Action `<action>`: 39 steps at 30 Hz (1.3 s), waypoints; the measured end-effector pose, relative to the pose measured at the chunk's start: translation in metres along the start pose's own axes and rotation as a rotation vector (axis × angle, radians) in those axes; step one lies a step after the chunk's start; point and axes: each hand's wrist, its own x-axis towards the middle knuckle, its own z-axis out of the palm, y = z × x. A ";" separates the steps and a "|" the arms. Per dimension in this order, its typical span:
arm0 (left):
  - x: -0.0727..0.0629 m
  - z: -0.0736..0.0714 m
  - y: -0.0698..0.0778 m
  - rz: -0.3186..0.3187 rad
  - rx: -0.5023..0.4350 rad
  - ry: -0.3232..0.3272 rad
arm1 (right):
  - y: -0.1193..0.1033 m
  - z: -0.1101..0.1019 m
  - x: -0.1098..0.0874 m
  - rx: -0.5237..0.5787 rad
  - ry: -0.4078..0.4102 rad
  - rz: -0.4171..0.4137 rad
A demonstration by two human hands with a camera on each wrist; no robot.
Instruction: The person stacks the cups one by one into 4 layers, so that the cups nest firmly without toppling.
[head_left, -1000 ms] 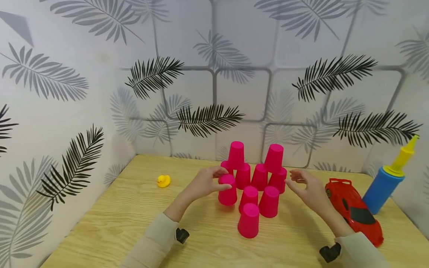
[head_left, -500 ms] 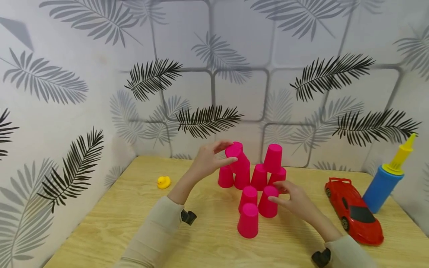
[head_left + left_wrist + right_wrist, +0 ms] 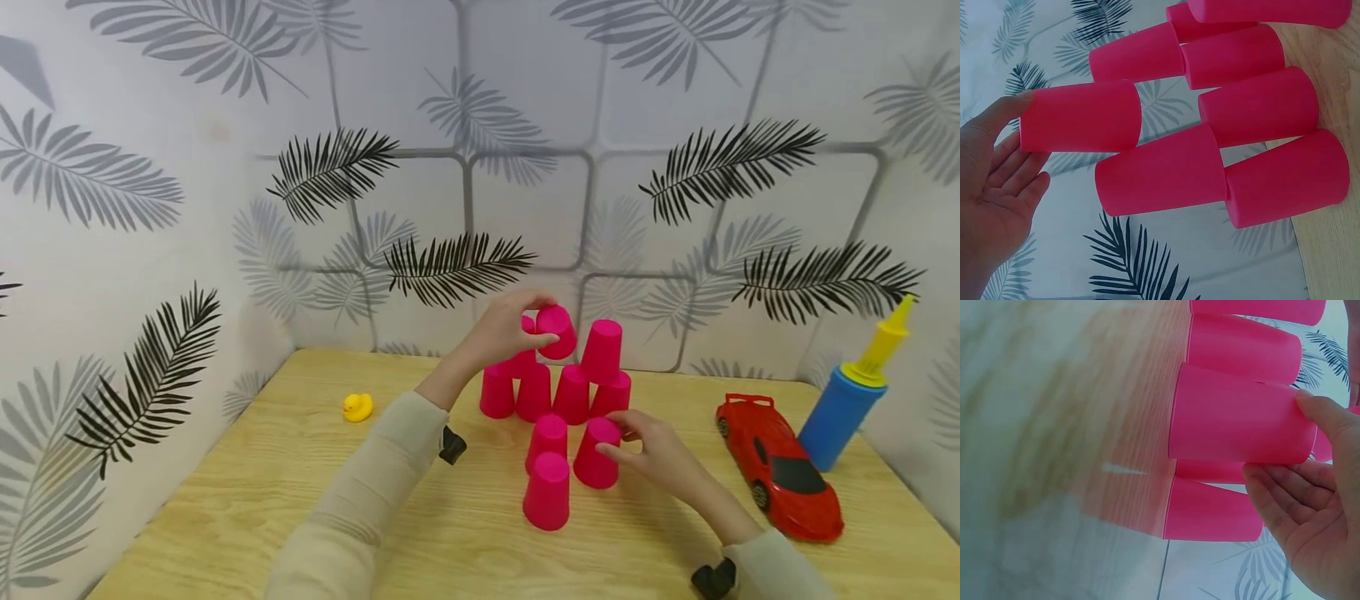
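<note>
Left hand (image 3: 504, 331) pinches raised cup (image 3: 558, 335) at narrow end, leaving rim clear; right hand (image 3: 654, 450) grips standing cup (image 3: 594, 460), presumably steadying it, inward of table's (image 3: 247, 467) far edge.

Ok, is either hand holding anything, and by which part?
The left hand holds a raised pink cup near its narrow closed end. The right hand grips another pink cup, standing upside down on the table, near its narrow top.

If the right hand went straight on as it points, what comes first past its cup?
Probably the neighbouring cup, just left of the gripped cup in the right hand; depth is unclear.
</note>
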 end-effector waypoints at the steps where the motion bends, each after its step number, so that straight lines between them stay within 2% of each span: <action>1: 0.003 0.001 -0.001 -0.001 0.013 -0.019 | 0.000 0.000 0.000 -0.001 0.005 -0.005; 9: 0.019 0.014 0.000 0.015 0.099 -0.126 | -0.001 -0.001 -0.004 0.021 -0.001 0.011; 17: 0.022 0.026 -0.002 0.047 0.151 -0.205 | -0.001 0.000 -0.003 0.020 0.008 -0.009; 23: 0.023 0.030 -0.003 0.055 0.174 -0.214 | -0.002 -0.001 -0.004 0.017 0.017 -0.014; 30: 0.025 0.028 -0.003 0.007 0.224 -0.219 | -0.002 -0.001 -0.004 0.035 0.009 0.009; 39: 0.028 0.028 -0.006 -0.023 0.313 -0.224 | -0.002 0.000 -0.005 0.032 0.027 -0.011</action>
